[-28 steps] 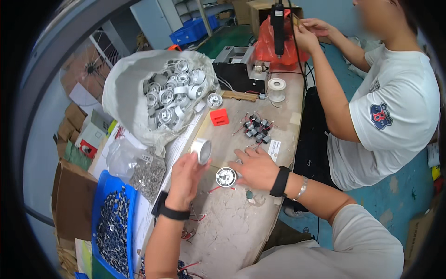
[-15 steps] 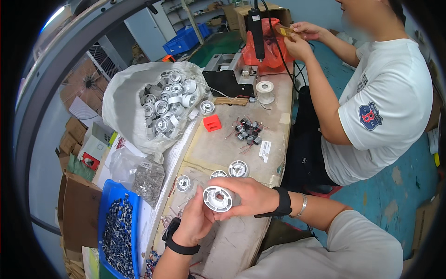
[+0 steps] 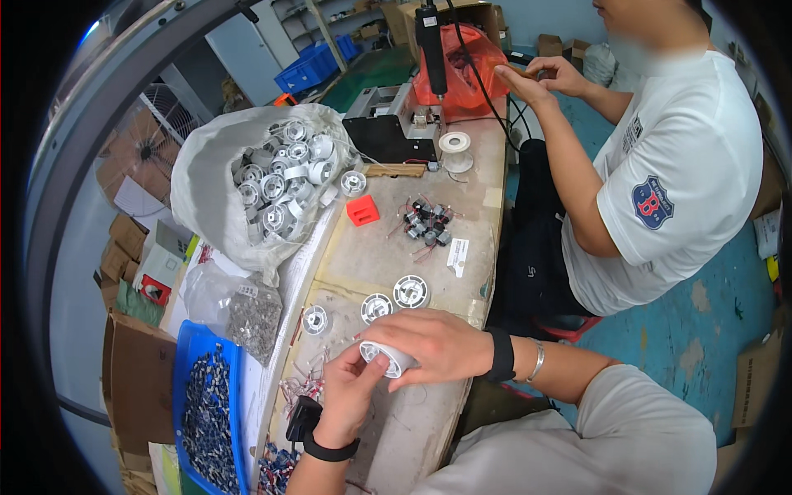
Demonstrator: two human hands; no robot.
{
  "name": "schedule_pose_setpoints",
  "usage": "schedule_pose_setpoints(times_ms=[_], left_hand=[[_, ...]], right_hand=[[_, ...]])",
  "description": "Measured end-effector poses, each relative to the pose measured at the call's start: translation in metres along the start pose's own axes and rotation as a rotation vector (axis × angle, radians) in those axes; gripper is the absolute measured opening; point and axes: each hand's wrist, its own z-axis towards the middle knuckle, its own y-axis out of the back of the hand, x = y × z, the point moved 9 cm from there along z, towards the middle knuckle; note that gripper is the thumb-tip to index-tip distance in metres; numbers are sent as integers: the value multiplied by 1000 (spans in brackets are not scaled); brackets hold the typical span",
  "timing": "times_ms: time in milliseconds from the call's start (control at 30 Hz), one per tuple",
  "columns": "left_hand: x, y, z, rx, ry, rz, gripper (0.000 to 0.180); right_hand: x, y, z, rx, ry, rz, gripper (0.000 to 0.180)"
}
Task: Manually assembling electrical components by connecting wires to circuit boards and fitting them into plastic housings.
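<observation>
Over the near part of the table, both my hands hold one white round plastic housing (image 3: 398, 360), its spoked end tilted toward the lower left. My right hand (image 3: 445, 342) wraps round its side from above. The thumb of my left hand (image 3: 351, 389) presses at the spoked end, its other fingers behind the part. Just beyond my hands stand more white housings: one on the left (image 3: 315, 320), a middle one (image 3: 377, 307) partly behind my right hand, and one on the right (image 3: 410, 291).
A white sack (image 3: 198, 181) full of housings lies at the far left. Beyond my hands are a red block (image 3: 361, 210), small motors with wires (image 3: 429, 224), a white spool (image 3: 455, 153) and a black machine (image 3: 388, 136). A blue tray (image 3: 239, 412) stands left. A co-worker (image 3: 668, 181) sits right.
The held housing has turned, its end tilting toward the lower left. My left thumb has come onto that end. The whole view has shifted slightly.
</observation>
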Motion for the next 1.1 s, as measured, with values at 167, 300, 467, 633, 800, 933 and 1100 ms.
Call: schedule_pose_setpoints(times_ms=[167,300,467,633,800,933,1100], left_hand=[[-4,-4,-2,-15,-85,65,27],[-14,-6,-3,-7,-162,91,39],[-10,-16,-8,131,-125,54,45],[-11,-20,-12,133,-125,40,46],[-11,-16,-10,68,-156,153,42],[-26,-20,-14,-20,-422,485,38],[-23,-28,-15,-21,-424,617,44]], right_hand=[[1,2,1,51,-11,7,67],[0,4,0,48,-24,48,66],[-1,3,-4,56,-55,66,65],[0,4,-7,61,-60,93,64],[-2,4,-5,101,-63,144,64],[-7,5,-2,129,-187,184,66],[-11,3,-5,68,-143,152,64]])
